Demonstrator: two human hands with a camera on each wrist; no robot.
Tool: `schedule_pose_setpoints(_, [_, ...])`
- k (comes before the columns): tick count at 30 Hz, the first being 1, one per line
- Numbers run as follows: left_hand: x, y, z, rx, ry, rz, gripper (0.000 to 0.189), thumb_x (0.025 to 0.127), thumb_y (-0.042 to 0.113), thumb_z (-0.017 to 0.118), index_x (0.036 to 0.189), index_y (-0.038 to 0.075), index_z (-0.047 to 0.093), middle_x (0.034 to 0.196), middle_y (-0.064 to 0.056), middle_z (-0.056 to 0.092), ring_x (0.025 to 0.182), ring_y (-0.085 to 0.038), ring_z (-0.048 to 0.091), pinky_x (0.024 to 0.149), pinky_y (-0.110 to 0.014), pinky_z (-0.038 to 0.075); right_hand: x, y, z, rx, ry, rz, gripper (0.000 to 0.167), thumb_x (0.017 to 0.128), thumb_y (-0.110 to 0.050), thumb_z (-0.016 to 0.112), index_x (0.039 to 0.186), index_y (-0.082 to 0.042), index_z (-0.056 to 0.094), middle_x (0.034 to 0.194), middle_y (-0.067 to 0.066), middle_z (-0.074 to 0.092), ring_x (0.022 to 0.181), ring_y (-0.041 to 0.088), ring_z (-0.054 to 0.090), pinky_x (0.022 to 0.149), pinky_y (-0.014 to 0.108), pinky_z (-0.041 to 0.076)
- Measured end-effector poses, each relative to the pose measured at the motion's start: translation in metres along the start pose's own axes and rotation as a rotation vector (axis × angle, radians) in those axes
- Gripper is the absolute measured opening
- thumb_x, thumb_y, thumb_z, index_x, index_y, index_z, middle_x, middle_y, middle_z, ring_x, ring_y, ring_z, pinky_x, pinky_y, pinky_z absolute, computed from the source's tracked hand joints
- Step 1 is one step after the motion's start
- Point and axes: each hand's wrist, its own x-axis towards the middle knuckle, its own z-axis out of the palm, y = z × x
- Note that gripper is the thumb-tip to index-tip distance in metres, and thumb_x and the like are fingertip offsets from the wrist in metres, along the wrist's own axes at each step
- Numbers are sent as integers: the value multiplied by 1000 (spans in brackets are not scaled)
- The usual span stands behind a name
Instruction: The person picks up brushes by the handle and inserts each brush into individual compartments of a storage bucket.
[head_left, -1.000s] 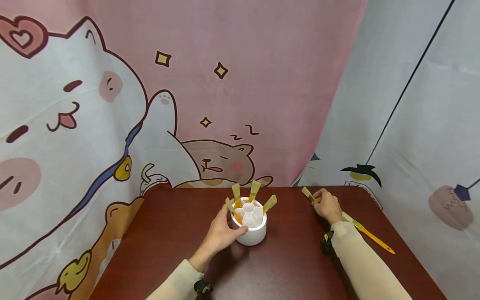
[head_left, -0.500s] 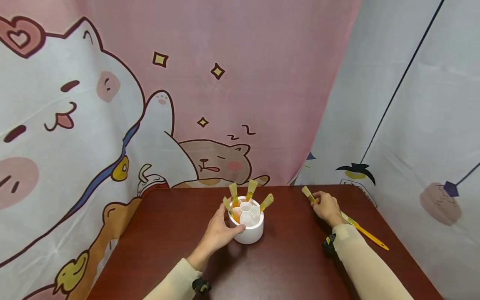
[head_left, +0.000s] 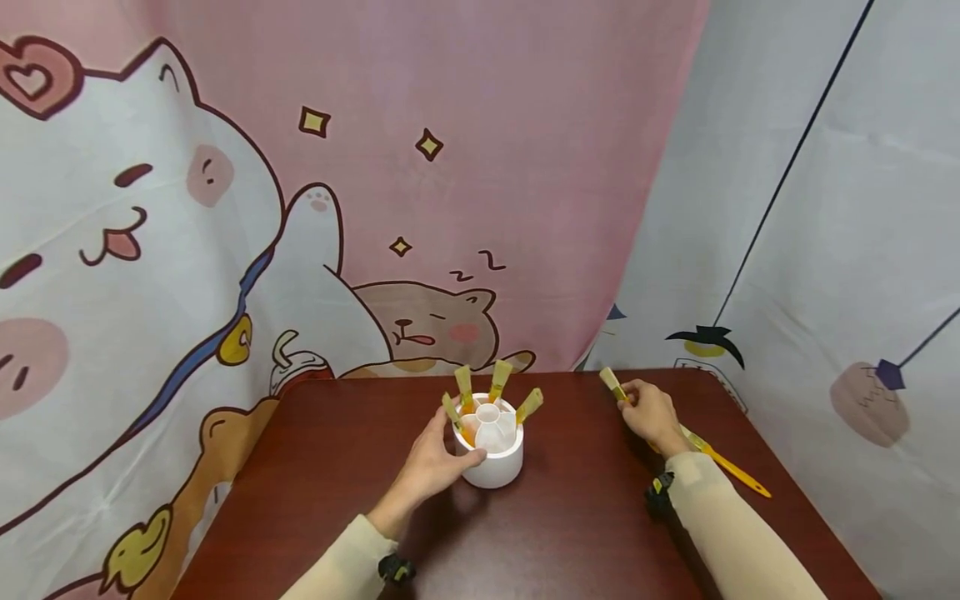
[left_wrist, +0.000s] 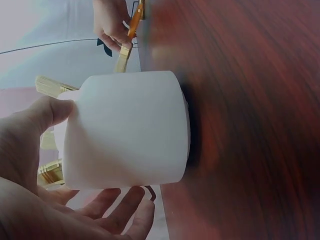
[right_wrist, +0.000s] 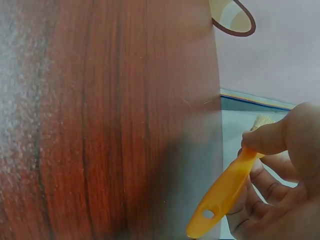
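A round white divided holder (head_left: 493,472) stands on the table, with several bristle brushes (head_left: 500,379) upright in its outer compartments. My left hand (head_left: 429,468) grips its left side; in the left wrist view the thumb lies at the rim and the fingers reach round the wall (left_wrist: 125,130). At the right, my right hand (head_left: 651,414) pinches a flat paintbrush (head_left: 611,382) near its ferrule, bristles pointing to the far left. The right wrist view shows its yellow handle (right_wrist: 225,192) sloping down with a hole at the end, lifted off the table.
Another yellow-handled paintbrush (head_left: 738,475) lies on the dark red-brown table (head_left: 555,533) near its right edge, partly behind the right wrist. Printed cloth (head_left: 525,167) hangs just beyond the table's far and right edges.
The brush in my right hand has risen slightly, its handle coming off the table. My left hand keeps its grip on the holder. The whole view has shifted a little.
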Motion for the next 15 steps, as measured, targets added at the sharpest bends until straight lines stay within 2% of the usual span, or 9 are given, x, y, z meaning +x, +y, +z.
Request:
schedule_pose_setpoints(6, [0, -5, -3, 3, -12, -8, 103, 93, 33, 99, 179, 23, 43, 173, -22, 58, 135, -42, 77, 111, -61, 65, -3, -5, 1, 21, 19, -3, 38, 110, -16, 74, 143, 3, 72, 118, 22, 77, 97, 33, 70, 81, 40, 54])
schedule_pose_setpoints(10, [1, -8, -2, 7, -10, -7, 104, 93, 35, 100, 179, 24, 42, 172, -20, 59, 137, -42, 76, 112, -61, 65, -4, -6, 3, 38, 34, 1, 39, 111, -19, 74, 143, 2, 71, 122, 24, 79, 97, 32, 72, 78, 36, 55])
schedule_pose_setpoints(15, [1, -10, -1, 7, -8, 4, 103, 93, 36, 100, 177, 21, 42, 168, -21, 63, 137, -42, 76, 111, -62, 65, -8, -8, 4, 80, 45, 15, 40, 112, -22, 74, 144, 2, 70, 125, 25, 79, 97, 30, 75, 77, 33, 56])
